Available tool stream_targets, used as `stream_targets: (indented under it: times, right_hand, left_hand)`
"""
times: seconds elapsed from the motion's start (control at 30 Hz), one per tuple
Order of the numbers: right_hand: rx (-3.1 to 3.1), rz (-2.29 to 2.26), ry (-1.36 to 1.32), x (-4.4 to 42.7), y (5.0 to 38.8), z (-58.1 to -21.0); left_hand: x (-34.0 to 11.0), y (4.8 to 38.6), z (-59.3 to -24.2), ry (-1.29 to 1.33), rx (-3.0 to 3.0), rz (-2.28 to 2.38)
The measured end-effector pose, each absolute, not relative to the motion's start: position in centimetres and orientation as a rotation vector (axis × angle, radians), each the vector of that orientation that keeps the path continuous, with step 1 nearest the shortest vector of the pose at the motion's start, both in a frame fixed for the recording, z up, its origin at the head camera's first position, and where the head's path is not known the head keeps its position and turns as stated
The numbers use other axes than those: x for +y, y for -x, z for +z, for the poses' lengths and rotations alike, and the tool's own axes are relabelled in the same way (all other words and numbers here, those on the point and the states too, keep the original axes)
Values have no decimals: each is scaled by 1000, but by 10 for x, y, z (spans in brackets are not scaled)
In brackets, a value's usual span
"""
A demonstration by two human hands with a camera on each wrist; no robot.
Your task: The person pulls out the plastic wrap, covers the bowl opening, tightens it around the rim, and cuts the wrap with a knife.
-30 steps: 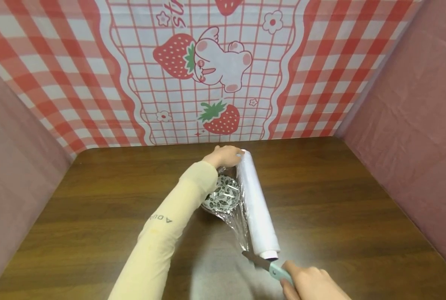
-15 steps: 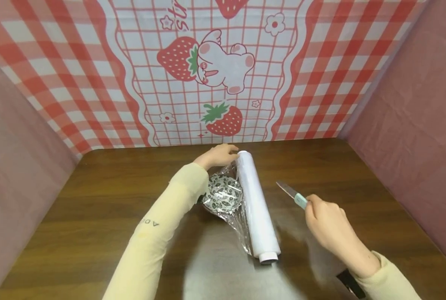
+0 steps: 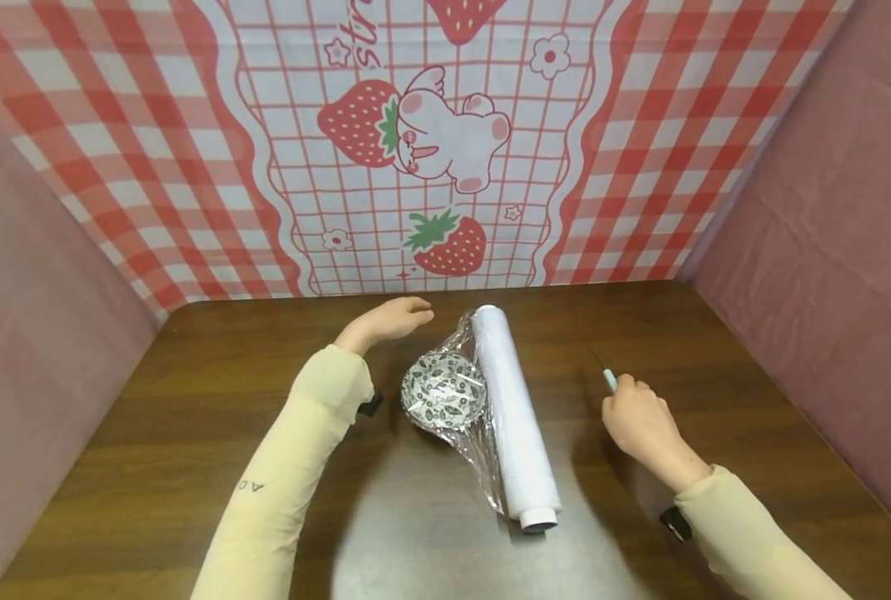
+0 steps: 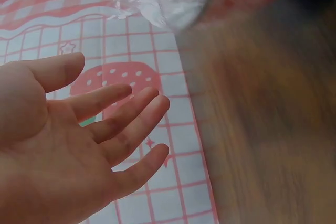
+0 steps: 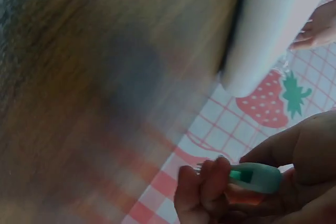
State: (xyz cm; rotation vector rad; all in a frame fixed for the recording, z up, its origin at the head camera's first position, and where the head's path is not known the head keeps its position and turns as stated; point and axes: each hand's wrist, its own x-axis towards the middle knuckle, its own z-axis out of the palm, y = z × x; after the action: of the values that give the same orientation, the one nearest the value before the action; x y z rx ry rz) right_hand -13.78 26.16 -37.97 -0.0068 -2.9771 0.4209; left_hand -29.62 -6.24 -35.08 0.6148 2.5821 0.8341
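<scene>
Two main risks, as I'm reading it. First: clear crinkled plastic film [image 3: 483,467] is spanning from the round dish with a black-and-white leaf pattern [image 3: 443,390] to the long white cylindrical roll of wrap [image 3: 516,417]. Can't tell if it's cut through; if it's attached anywhere, lifting the roll could be dragging the dish or peeling its cover. Second: no hand is steadying the roll, so a bump could be setting it rolling. Also, the thin-bladed tool with a mint-green handle [image 3: 610,381] could be nicking the film or a finger if it's swinging back carelessly.

Positions: dish is sitting between the hands, roll just beside it on the right. Left hand [image 3: 392,319] is hovering near, beyond the dish and to its left, fingers loosely spread, holding nothing. Right hand [image 3: 643,421] is gripping the handle, fingers curled round it, well apart from the roll's right side.
</scene>
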Motion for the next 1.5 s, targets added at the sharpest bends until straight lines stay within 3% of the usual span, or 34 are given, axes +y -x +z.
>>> stream_targets:
  times: [0.53, 1.5]
  right_hand:
    - [-3091, 386, 54, 256, 146, -400]
    - [-3291, 347, 215, 261, 152, -399]
  left_hand:
    - [-88, 282, -368, -630, 2588, 870]
    - [-78, 274, -367, -746, 2626, 822]
